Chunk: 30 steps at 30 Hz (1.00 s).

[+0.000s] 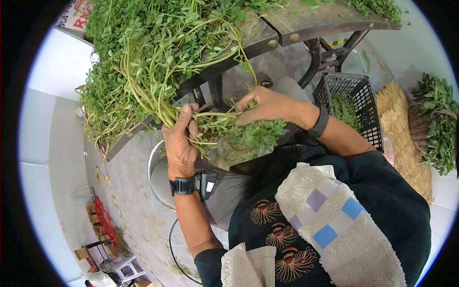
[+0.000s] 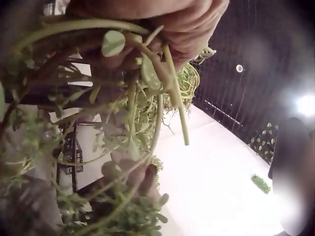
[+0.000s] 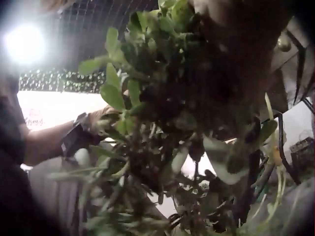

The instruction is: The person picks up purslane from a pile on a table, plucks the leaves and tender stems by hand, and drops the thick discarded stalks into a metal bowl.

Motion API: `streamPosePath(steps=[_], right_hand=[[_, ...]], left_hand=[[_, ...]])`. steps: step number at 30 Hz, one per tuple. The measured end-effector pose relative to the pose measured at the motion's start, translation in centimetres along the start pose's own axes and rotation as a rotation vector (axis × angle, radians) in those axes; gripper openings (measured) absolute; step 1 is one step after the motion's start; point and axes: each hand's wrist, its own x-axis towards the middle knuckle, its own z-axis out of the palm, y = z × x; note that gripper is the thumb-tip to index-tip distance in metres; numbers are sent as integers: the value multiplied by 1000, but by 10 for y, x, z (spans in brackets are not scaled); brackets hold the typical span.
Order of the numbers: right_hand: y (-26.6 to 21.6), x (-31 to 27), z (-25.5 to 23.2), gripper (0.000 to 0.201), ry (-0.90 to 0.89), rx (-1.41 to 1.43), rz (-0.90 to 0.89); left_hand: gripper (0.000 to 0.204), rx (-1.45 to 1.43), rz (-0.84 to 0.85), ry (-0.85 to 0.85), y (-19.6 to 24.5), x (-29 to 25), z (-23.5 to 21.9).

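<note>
My left hand [image 1: 180,143] grips a bunch of long, pale green purslane stems [image 1: 165,115], which fan up toward the table, thumb lying across them. To its right, my right hand [image 1: 267,107] pinches purslane sprigs with thumb and fingers, and a leafy green clump [image 1: 263,138] hangs below it. Several stems stretch between the two hands. In the left wrist view, curled fingers [image 2: 182,29] close over stems with a cut-looking end. Dense leaves [image 3: 118,88] fill the right wrist view and partly hide the right hand.
A large purslane heap [image 1: 158,43] covers the dark-edged wooden table [image 1: 315,24] ahead. On the right stand a black plastic crate [image 1: 370,103] holding greens, a straw bundle [image 1: 397,129] and leafy greens [image 1: 437,124] by a wicker basket. A round pale container [image 1: 155,177] sits below my left hand.
</note>
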Motion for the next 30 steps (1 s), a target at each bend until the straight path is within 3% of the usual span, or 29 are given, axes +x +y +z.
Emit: streamPosePath(steps=[1, 6, 14, 17, 21, 24, 26, 27, 29, 30], right_hand=[[-2, -1, -5, 39, -22, 134, 30], [2, -3, -15, 36, -76, 142, 41], [11, -11, -28, 28, 179, -411, -214], [22, -12, -28, 25, 195, -558, -287], [13, -16, -22, 23, 237, -601, -188], [23, -7, -31, 21, 398, -414, -22], [44, -3, -47, 22, 493, 1135, 81], [38, -6, -50, 22, 492, 1132, 79], [27, -14, -52, 25, 487, 951, 255], [28, -18, -50, 26, 373, 916, 214]], left_hand=[[21, -1, -3, 1, -1, 0, 0], [22, 207, 39, -4, -6, 2, 0], [23, 368, 121, 80, -6, 2, 3], [24, 362, 132, 122, -5, 2, 5], [25, 299, 103, 128, -4, 1, 5], [24, 280, 105, 70, -6, 2, 2], [22, 165, 140, 172, -6, 5, -4], [22, 163, 143, 172, -5, 6, -3], [20, 89, 97, 201, -5, 3, 0], [20, 82, 72, 179, -5, 2, -1]])
